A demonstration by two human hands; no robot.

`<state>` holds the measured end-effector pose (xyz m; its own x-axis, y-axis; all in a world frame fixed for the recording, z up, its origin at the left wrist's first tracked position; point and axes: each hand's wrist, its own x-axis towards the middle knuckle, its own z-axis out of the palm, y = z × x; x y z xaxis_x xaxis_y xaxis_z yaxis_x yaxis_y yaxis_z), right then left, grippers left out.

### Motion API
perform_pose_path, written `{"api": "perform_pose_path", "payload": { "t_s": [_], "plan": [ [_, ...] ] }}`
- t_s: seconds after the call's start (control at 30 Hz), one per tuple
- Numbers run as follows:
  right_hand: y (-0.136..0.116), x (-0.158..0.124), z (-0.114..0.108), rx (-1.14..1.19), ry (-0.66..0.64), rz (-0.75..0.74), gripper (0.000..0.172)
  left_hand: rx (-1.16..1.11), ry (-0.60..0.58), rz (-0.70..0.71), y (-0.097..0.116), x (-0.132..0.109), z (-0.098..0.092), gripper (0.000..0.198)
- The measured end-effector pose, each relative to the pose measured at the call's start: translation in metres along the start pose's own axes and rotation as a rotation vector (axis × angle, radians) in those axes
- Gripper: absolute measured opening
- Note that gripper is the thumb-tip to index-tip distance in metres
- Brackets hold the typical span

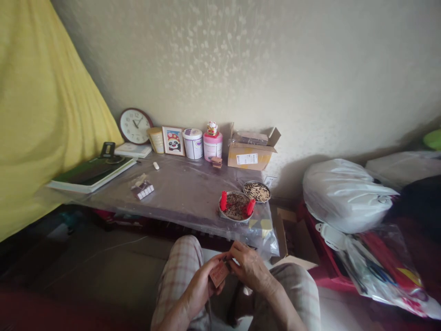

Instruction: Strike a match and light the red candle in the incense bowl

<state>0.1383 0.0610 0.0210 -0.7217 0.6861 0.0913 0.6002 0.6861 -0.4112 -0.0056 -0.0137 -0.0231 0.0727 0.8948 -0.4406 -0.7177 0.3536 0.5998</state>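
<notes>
My left hand [204, 282] is wrapped round a small pinkish-brown matchbox [219, 274] above my lap. My right hand [248, 264] comes in from the other side. Its fingers are bent and pressed together at the box's upper end. Whatever lies between those fingertips is hidden. Ahead of my hands, on the plastic-covered table [186, 181], stands a round tin of dark bits [236, 206] with two red candles [223, 201] in it. Behind it, to the right, is a round tin of loose matchsticks [257, 191].
Against the wall stand a clock [135, 125], a framed panda picture [174, 141], tubs [193, 143] and an open cardboard box [250, 154]. A pack of small boxes [143, 189] and a large book [92, 172] lie left. White bags [346, 193] are piled at right.
</notes>
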Motion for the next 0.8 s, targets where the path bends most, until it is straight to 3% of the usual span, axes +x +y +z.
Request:
{"api": "perform_pose_path", "payload": {
  "t_s": [0.23, 0.37, 0.6, 0.8],
  "plan": [
    [-0.001, -0.001, -0.007, 0.033, 0.008, -0.028, 0.015, 0.029, 0.064, 0.026, 0.003, -0.001, -0.001, 0.039],
    [0.005, -0.005, -0.010, 0.135, 0.043, 0.061, 0.017, 0.030, 0.083, 0.043, 0.005, 0.000, -0.003, 0.043],
    [0.011, -0.008, -0.009, 0.433, 0.141, 0.127, 0.016, -0.006, 0.038, 0.073, 0.014, -0.001, 0.004, 0.045],
    [0.004, -0.009, -0.010, 0.457, 0.184, 0.076, 0.016, -0.100, -0.019, 0.030, 0.017, -0.002, 0.008, 0.047]
  ]
}}
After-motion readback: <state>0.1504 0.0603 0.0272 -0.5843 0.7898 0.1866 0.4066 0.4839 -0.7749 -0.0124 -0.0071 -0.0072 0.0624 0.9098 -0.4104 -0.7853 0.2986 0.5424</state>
